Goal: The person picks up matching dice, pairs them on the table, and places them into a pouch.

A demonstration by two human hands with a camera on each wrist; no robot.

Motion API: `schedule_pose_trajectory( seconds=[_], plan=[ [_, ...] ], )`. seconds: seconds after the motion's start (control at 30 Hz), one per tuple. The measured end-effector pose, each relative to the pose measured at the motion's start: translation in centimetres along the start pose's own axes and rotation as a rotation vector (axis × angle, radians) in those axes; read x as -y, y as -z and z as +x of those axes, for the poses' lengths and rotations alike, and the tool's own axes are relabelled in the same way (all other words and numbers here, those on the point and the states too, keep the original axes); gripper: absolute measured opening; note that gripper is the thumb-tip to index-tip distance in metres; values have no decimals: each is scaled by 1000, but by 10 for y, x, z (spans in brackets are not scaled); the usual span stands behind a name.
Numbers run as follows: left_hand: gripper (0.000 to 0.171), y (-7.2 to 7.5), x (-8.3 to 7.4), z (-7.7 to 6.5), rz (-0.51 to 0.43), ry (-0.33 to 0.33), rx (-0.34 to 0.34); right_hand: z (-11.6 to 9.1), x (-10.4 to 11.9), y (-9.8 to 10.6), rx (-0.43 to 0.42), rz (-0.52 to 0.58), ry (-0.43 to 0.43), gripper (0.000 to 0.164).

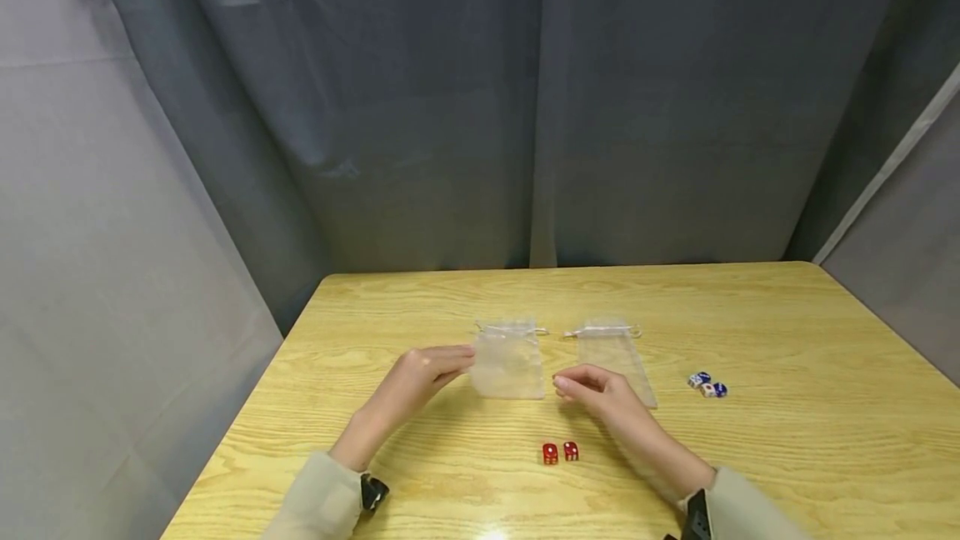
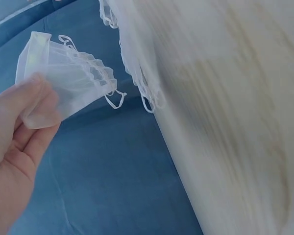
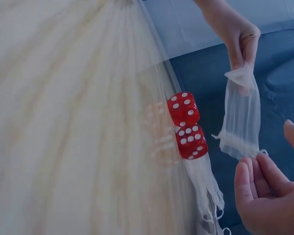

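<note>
My left hand point(image 1: 420, 373) pinches a sheer white drawstring pouch point(image 1: 510, 367) by its edge, the thumb over the fabric in the left wrist view. The held pouch point(image 3: 242, 112) is raised off the table in the right wrist view. My right hand point(image 1: 603, 394) has bent, relaxed fingers and holds nothing. In the right wrist view its fingertips point(image 3: 246, 169) come close to the pouch's drawstring end, with the thumb apart. A second sheer pouch point(image 1: 609, 348) lies flat on the table, partly hidden by the right hand. Two red dice point(image 1: 551, 453) sit nearer me, between my forearms.
Several small blue and white dice point(image 1: 708, 390) lie grouped to the right of the second pouch. The wood-grain table point(image 1: 390, 307) ends at the back before a dark grey curtain point(image 1: 420, 123). Lighter cloth point(image 1: 97, 273) hangs along the left side.
</note>
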State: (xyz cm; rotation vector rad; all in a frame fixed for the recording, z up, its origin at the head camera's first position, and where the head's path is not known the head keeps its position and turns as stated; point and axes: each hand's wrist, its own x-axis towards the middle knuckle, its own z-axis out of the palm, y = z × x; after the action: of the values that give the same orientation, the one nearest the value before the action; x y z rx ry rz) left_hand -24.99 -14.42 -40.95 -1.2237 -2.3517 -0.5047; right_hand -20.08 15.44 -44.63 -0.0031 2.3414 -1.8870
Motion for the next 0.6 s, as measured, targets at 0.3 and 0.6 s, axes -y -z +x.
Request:
schedule_pose_trajectory(
  seconds=[0.3,0.6],
  plan=[
    [27,-2,-17,8,48,-88,8,5,4,-8,20,107,-10,48],
    [27,-5,-25,7,59,-148,7,12,6,-15,32,222,-8,55]
  ],
)
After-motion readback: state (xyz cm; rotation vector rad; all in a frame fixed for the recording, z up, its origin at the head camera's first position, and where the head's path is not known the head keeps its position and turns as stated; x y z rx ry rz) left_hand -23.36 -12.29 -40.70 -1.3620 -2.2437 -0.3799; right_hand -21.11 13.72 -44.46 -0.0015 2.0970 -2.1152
